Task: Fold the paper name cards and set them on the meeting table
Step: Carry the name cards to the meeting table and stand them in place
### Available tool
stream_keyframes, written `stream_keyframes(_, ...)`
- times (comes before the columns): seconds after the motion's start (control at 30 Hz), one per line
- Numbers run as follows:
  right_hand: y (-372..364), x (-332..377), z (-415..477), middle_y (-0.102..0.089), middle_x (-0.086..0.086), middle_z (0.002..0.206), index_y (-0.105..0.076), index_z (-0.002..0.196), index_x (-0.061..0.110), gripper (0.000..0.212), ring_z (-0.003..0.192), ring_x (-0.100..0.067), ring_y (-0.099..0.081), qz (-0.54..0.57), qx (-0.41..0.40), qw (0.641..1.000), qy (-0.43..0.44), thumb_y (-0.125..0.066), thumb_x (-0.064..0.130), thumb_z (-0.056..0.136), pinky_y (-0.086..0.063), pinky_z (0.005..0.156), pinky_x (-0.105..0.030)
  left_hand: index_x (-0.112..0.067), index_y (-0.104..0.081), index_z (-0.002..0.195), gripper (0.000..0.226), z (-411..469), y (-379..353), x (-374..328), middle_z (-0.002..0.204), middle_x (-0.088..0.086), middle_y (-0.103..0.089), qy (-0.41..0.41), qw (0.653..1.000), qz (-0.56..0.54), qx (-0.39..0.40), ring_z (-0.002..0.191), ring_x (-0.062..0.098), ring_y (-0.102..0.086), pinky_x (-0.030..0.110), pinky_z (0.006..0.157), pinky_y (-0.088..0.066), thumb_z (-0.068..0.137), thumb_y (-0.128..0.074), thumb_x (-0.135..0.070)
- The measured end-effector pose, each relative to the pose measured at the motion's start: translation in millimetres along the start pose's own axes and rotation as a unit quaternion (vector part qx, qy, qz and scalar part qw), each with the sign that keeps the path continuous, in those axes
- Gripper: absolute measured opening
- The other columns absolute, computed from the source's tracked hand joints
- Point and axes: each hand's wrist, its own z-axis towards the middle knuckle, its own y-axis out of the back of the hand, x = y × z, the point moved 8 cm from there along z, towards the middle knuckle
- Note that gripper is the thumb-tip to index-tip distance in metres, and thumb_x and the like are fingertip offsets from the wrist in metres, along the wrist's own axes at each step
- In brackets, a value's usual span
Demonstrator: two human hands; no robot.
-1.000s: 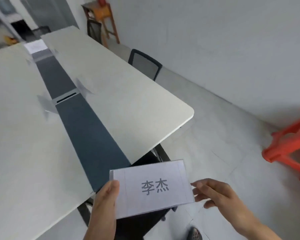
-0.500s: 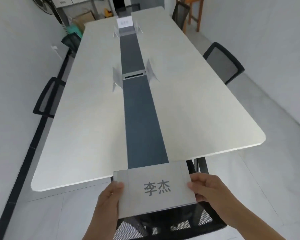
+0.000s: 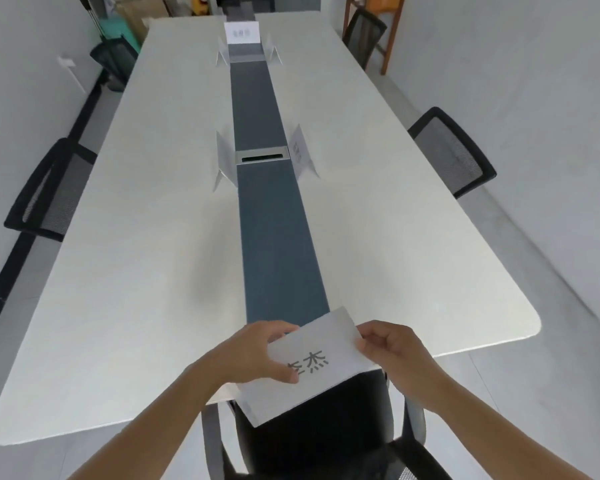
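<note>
Most of the job looks done, judging by what stands on the tabletop [image 3: 153,271]: a folded card faces the camera at the far end [image 3: 241,32], two more flank the dark centre strip [image 3: 274,220] just in front of it [image 3: 222,54] [image 3: 273,53], and another pair sits either side of the metal cable hatch [image 3: 262,156] at mid-length, one on the left [image 3: 224,160] and one on the right [image 3: 301,153]. What seems left is the card in hand [image 3: 312,365], a white sheet printed with dark characters, held in the air over the near end of the tabletop and above the back of a black chair [image 3: 326,438]; it appears tilted, its right corner raised toward the strip, and whether it is already creased cannot be told from here. The left hand [image 3: 253,355] closes its grip on the card's left edge, thumb laid across the printed face and covering part of the first character, fingers curled behind the upper edge. The right hand [image 3: 392,351] pinches the right edge, fingers bunched tight at the paper's border. Both forearms reach forward from the bottom of the view, wrists roughly level. The near end of the tabletop carries no standing card, so this one probably belongs there once folded.
</note>
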Motion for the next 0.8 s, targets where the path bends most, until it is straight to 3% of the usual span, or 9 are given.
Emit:
stream_keyframes(0.1, -7.3, -5.5, 33.0, -0.076, 0.006, 0.089, -0.073, 0.093, 0.020, 0.017, 0.081, -0.003, -0.066, -0.010, -0.007, 1.000, -0.009, -0.057, 0.014, 0.093, -0.049, 0.073, -0.012, -0.029, -0.064, 0.101, 0.034, 34.2, 4.0, 18.7, 0.101, -0.011, -0.070, 0.004, 1.000, -0.019, 0.021, 0.091, 0.011, -0.068, 0.023, 0.078, -0.057, 0.072, -0.080, -0.032)
stream_keyframes(0.27, -17.4, -25.0, 87.1, -0.074, 0.000, 0.092, -0.072, 0.095, 0.017, 0.015, 0.081, -0.009, -0.063, 0.003, -0.010, 0.999, -0.041, -0.057, 0.018, 0.094, -0.048, 0.072, -0.019, -0.025, -0.067, 0.104, 0.040, 77.9, 19.2, 50.3, 0.103, -0.007, -0.072, 0.020, 0.999, -0.021, -0.013, 0.092, 0.016, -0.068, 0.039, 0.084, -0.058, 0.070, -0.079, -0.041)
stream_keyframes(0.47, -21.6, -52.6, 138.2, -0.071, 0.007, 0.096, -0.067, 0.107, 0.022, 0.019, 0.091, -0.011, -0.064, 0.026, -0.022, 0.996, -0.085, -0.058, 0.030, 0.092, -0.052, 0.077, -0.027, -0.024, -0.066, 0.103, 0.038, 124.5, 53.5, 64.5, 0.101, -0.008, -0.072, 0.033, 0.995, 0.086, -0.049, 0.091, 0.018, -0.065, 0.038, 0.083, -0.053, 0.072, -0.075, -0.044)
stream_keyframes(0.57, -0.1, -83.5, 159.4, -0.063, 0.003, 0.125, -0.058, 0.124, 0.026, 0.038, 0.116, -0.018, -0.057, -0.144, -0.088, 0.981, -0.092, -0.051, 0.046, 0.092, -0.047, 0.092, -0.033, -0.028, -0.063, 0.106, 0.037, 147.8, 86.8, 54.9, 0.103, -0.008, -0.071, 0.026, 0.979, 0.172, -0.105, 0.093, 0.019, -0.063, 0.033, 0.078, -0.047, 0.075, -0.071, -0.046)
stream_keyframes(0.67, 10.6, -122.2, 170.4, -0.030, -0.004, 0.156, -0.036, 0.144, 0.026, 0.057, 0.143, -0.025, -0.026, -0.395, -0.090, 0.909, -0.098, -0.039, 0.053, 0.094, -0.033, 0.109, -0.042, -0.029, -0.059, 0.116, 0.041, 176.1, 119.7, 43.0, 0.108, -0.004, -0.070, 0.024, 0.959, 0.235, -0.158, 0.097, 0.023, -0.063, 0.034, 0.081, -0.045, 0.079, -0.069, -0.043)
stream_keyframes(0.73, 7.7, -141.4, 173.1, -0.012, -0.009, 0.162, -0.023, 0.150, 0.024, 0.065, 0.150, -0.027, -0.007, -0.480, -0.084, 0.870, -0.077, -0.026, 0.057, 0.094, -0.021, 0.116, -0.043, -0.029, -0.057, 0.122, 0.044, 196.5, 136.8, 39.2, 0.111, -0.002, -0.070, 0.029, 0.948, 0.263, -0.177, 0.100, 0.025, -0.063, 0.035, 0.083, -0.046, 0.081, -0.067, -0.042)
stream_keyframes(0.8, 2.8, -153.9, 173.2, -0.005, -0.011, 0.163, -0.016, 0.153, 0.022, 0.071, 0.150, -0.028, -0.001, -0.517, -0.092, 0.849, -0.053, -0.013, 0.058, 0.092, -0.014, 0.119, -0.044, -0.029, -0.055, 0.124, 0.045, 215.8, 149.9, 39.0, 0.112, -0.001, -0.070, 0.036, 0.939, 0.286, -0.188, 0.101, 0.026, -0.063, 0.036, 0.083, -0.046, 0.082, -0.066, -0.041)
